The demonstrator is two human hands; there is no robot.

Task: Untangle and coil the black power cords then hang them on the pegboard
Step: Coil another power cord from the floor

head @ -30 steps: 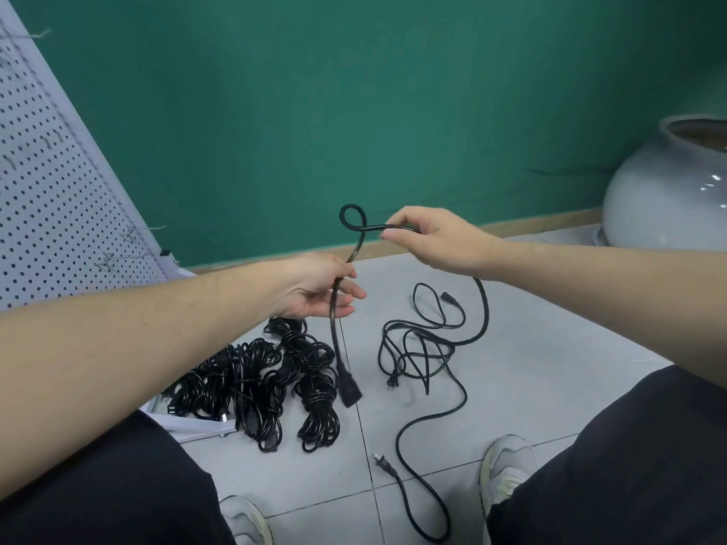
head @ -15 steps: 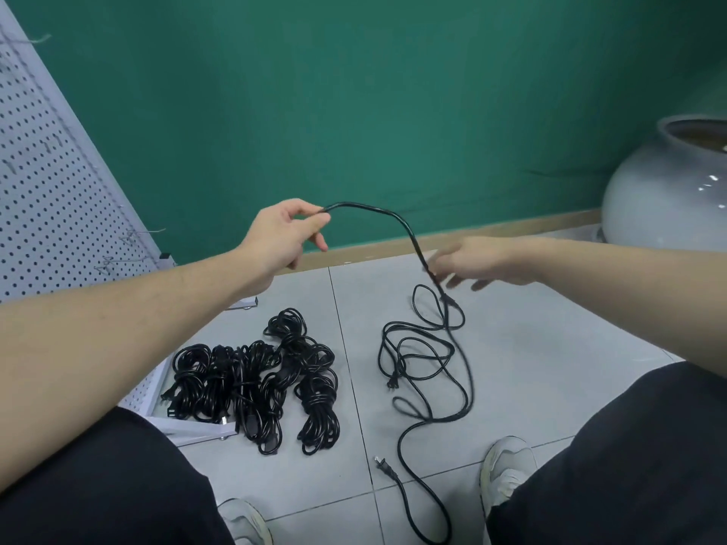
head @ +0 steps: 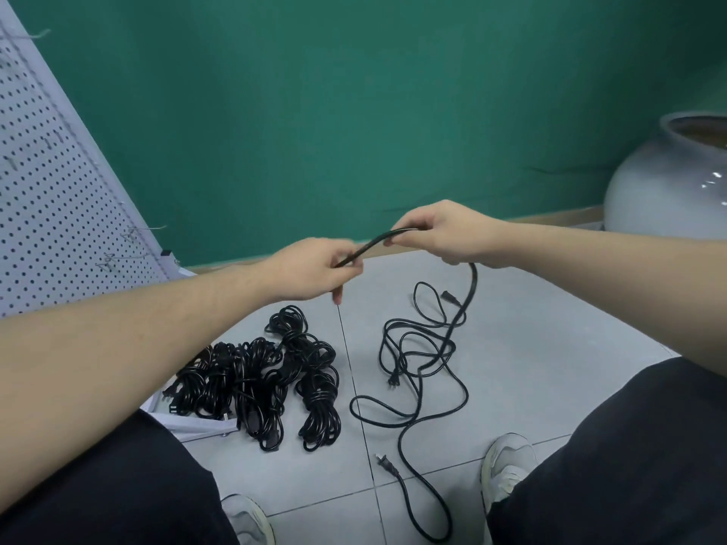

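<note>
A white pegboard point(head: 47, 214) leans at far left, wire hooks point(head: 130, 245) on it. Coiled cords point(head: 267, 379) lie bundled at its foot. The left hand point(head: 314, 269) and right hand point(head: 440, 234) pinch one cord point(head: 373, 243) between them; its slack tangles on the floor tiles point(head: 550, 348). A grey jar point(head: 668, 182) stands far right.

Hidden and cut-off parts

The left hand point(head: 314, 269) is covering the end of the held black cord point(head: 373, 245), and the right hand point(head: 444, 234) is hiding a stretch of it. The bottom edge is cutting off both shoes point(head: 505, 462) and a floor cord loop; the right edge is cropping the grey jar point(head: 668, 179). The bundled cords point(head: 275, 375) are overlapping too densely to count.
</note>
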